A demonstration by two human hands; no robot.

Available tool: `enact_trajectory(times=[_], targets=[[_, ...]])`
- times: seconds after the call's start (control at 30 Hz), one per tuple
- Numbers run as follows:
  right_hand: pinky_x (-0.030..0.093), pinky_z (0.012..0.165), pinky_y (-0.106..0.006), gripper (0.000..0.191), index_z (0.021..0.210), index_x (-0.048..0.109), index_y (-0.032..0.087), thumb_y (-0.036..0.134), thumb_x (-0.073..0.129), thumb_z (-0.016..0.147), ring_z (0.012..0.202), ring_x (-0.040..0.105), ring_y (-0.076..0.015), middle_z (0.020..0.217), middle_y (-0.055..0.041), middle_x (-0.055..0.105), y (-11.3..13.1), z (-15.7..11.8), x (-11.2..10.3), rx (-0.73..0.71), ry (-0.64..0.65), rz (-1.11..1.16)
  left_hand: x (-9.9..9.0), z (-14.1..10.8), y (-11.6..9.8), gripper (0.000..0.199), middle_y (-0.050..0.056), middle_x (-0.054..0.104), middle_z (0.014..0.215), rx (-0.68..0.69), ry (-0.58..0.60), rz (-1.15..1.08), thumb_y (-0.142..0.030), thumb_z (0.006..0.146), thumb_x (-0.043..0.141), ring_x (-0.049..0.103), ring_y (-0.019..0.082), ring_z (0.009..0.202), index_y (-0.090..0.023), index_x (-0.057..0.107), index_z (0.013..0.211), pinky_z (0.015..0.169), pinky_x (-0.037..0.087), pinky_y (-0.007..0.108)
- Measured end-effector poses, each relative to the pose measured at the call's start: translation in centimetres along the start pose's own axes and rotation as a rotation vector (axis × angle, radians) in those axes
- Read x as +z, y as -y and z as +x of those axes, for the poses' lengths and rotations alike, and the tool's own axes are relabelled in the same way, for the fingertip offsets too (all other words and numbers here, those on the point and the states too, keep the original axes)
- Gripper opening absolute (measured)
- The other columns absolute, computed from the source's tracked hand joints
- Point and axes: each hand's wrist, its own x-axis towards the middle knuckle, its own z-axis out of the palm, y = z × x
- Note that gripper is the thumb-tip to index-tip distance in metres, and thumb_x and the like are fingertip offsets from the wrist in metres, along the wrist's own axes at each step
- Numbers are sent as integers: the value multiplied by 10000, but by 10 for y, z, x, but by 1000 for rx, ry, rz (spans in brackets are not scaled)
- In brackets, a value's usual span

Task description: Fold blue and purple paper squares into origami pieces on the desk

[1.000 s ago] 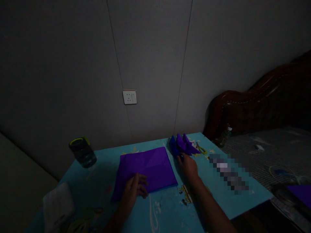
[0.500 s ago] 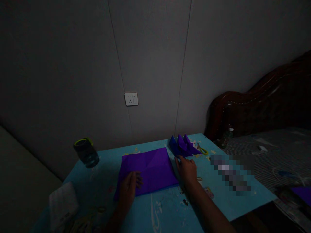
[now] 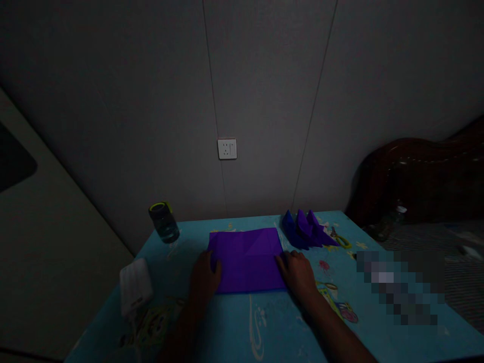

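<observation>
A creased sheet of purple paper [image 3: 245,262] lies on the patterned blue tablecloth [image 3: 227,327], with a thin blue layer showing along its near edge. At the paper's left side edge, my left hand [image 3: 205,277] grips it, thumb on top and fingers curled at the edge. My right hand [image 3: 298,272] pinches the right edge, its fingertips against the purple surface. Beyond the right hand stand several folded paper boats [image 3: 304,231], one dark blue and the others purple. Yellow-handled scissors [image 3: 342,241] lie beside them.
A dark tumbler [image 3: 164,223] with a green rim stands at the back left. A white box-like device [image 3: 136,287] with a cable sits at the left edge. A wall socket [image 3: 227,149] is above the table; a bed headboard [image 3: 423,176] is at right. One table item is pixelated.
My left hand has moved to the paper's left edge, and my right hand has come onto its right edge. The paper now lies straighter. The camera view has shifted left.
</observation>
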Motion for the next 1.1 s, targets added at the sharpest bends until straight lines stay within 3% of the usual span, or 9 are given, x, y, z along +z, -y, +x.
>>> enact_trajectory(times=[0.23,0.37,0.5,0.67,0.8,0.97,1.1], targets=[[388,781,-312,314,946,697,172,392,475,969,885,625,-245,930,-122,686,-1,2,0,3,23,36,-11,3,-1,430,189,669,1158,-94,69,-50,-350,886,444,630,297,1089,-85,583,1195,978,463,427],[410,822,-312,279,1066,686,167,344,505,948,923,638,-250,960,-121,704,-5,4,3,-13,11,119,-19,5,-5,435,188,674,1149,-129,41,-128,-373,900,430,639,297,1070,-89,591,1187,966,471,421],[434,896,-319,328,1160,665,150,317,503,929,984,653,-250,1052,-118,728,-11,6,7,-6,-41,349,-24,8,-9,394,154,683,1132,-140,-29,-190,-372,890,446,641,289,1050,-134,602,1163,965,473,429],[472,865,-345,350,1074,695,164,365,449,927,933,678,-256,1036,-109,743,-15,7,6,18,-99,562,-29,8,-12,411,190,664,1125,-130,-32,-187,-360,889,433,632,294,1057,-85,607,1140,975,468,413],[462,896,-382,350,1030,674,165,411,459,904,966,654,-268,1026,-120,725,-14,7,1,29,-218,665,-29,7,-14,449,210,651,1128,-134,-5,-124,-371,899,427,633,307,1052,-59,592,1176,957,481,430],[502,788,-328,354,1016,616,181,482,481,889,905,651,-238,969,-95,711,-12,5,-12,116,-253,968,-29,8,-20,635,255,573,1303,-213,-55,-188,-469,887,465,546,344,1234,-20,483,1335,1048,418,468],[513,693,-313,392,998,607,194,541,573,819,824,656,-240,879,-66,705,-14,5,-23,201,-266,1137,-41,11,-28,648,194,624,1274,-316,-61,-444,-502,848,546,576,323,1213,-110,481,1360,1036,436,468]])
